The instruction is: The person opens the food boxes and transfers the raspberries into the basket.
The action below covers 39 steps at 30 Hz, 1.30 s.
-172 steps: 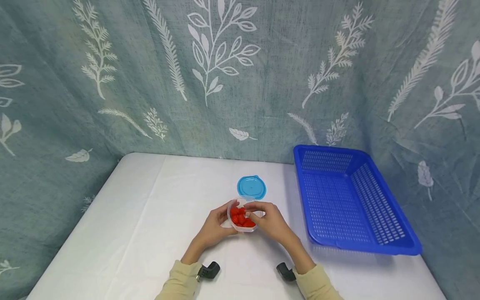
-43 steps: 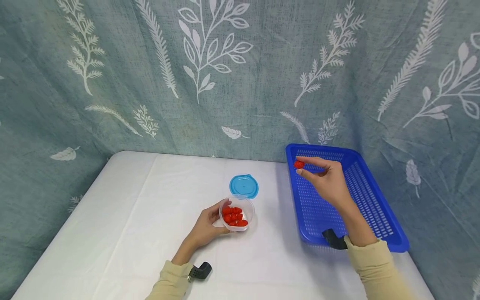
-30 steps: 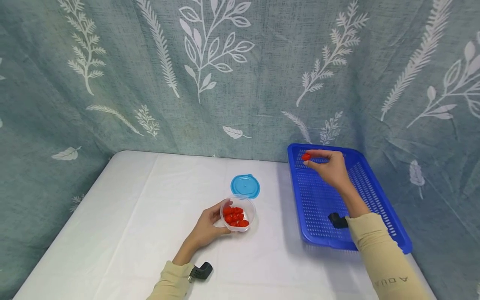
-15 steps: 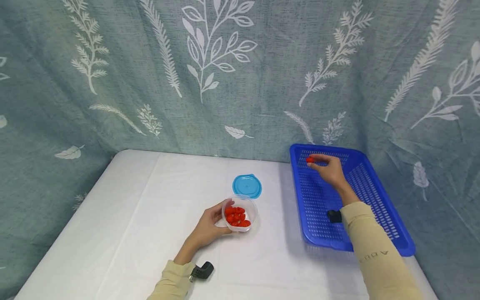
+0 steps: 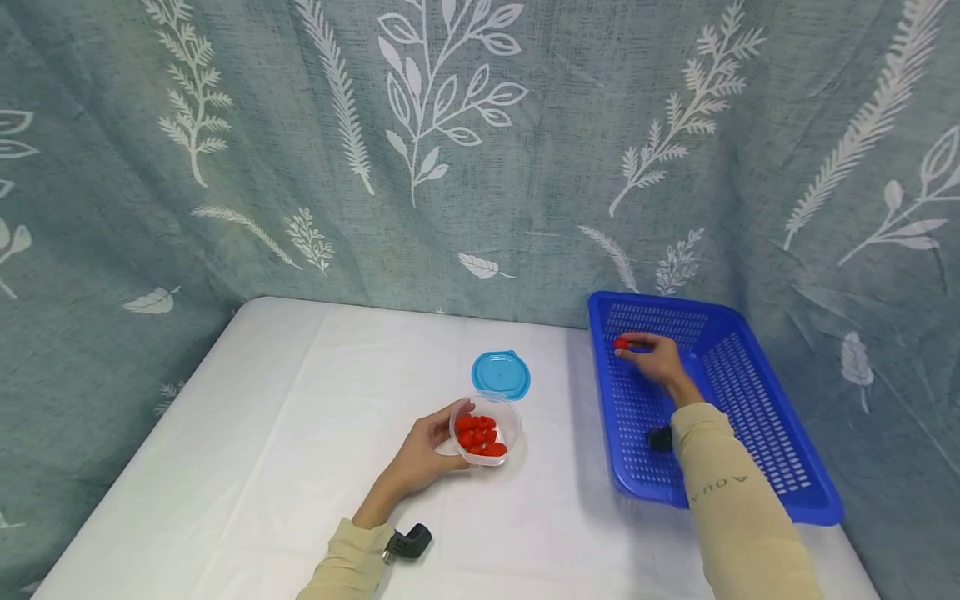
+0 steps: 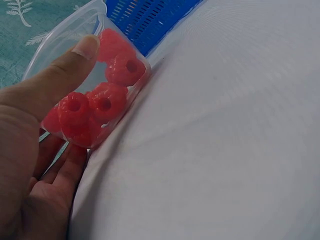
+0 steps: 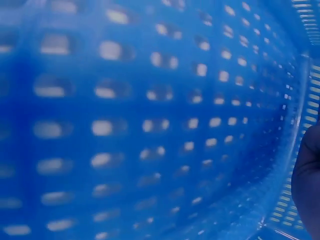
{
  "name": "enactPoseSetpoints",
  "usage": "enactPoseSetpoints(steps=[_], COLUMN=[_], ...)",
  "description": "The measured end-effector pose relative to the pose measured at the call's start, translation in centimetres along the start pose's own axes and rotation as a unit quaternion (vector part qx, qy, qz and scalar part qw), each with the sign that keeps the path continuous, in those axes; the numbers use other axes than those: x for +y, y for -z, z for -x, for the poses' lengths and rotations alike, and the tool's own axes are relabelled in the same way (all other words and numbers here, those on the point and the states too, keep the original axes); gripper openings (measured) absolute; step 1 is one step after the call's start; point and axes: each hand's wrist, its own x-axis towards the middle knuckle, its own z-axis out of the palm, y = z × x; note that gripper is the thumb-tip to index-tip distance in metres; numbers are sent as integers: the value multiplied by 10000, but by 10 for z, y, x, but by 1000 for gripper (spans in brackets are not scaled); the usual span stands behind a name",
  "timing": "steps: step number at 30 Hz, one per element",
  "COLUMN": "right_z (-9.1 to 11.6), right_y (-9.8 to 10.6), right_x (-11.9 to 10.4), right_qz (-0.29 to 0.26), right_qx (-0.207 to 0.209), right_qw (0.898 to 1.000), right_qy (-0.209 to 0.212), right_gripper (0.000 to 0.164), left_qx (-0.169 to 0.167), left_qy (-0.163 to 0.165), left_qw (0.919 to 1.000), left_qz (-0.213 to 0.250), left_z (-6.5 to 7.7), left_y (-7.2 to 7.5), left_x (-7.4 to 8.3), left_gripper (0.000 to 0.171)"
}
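A clear container (image 5: 512,432) is held by the left hand (image 5: 426,457) at about the middle of the desk (image 5: 337,400), its fingers and thumb clamped round the left side of the wall. Several red berries (image 5: 480,437) are gathered inside it, and in the left wrist view small hollows are seen in the ends of some of them.

One red berry (image 5: 621,343) is pinched between the thumb and fingers of the right hand (image 5: 654,358), inside the blue basket (image 5: 651,492) and close to its left wall, toward the far left corner. The right wrist view is blurred and mostly filled by the perforated plastic, so whether the basket is touched by that berry cannot be told.

The basket is set along the right edge of the desk, its far end at the far right corner. A light blue lid (image 5: 501,374) is laid flat just beyond the container, between it and the far edge. A black device (image 5: 410,542) is worn at the left wrist, beside a beige sleeve (image 5: 348,560). Beyond the far edge, a grey-green curtain (image 5: 300,150) printed with white leaves is hung.
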Motion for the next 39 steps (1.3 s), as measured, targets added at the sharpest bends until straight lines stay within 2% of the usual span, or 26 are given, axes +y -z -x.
enactPoseSetpoints(steps=[6, 14, 20, 27, 39], right_z=[0, 1, -3, -6, -6], right_y=[-5, -10, -16, -22, -18], right_x=[12, 22, 23, 24, 26], right_qz=[-144, -178, -150, -327, -619], right_qx=[-214, 7, 61, -63, -188], right_qw=[9993, 9992, 9993, 9981, 9949], right_qy=[-273, -367, -342, -511, -776], right_gripper=[46, 47, 48, 50, 58], left_qx=[-20, 14, 75, 77, 77], left_qy=[29, 54, 45, -33, 83], left_qw=[10000, 10000, 9999, 9999, 9998], left_qz=[40, -54, -122, -115, -170], left_z=[-2, -2, 0, 2, 1], left_y=[-2, -4, 0, 2, 0], left_x=[0, 1, 4, 3, 1], left_gripper=[87, 88, 88, 88, 89])
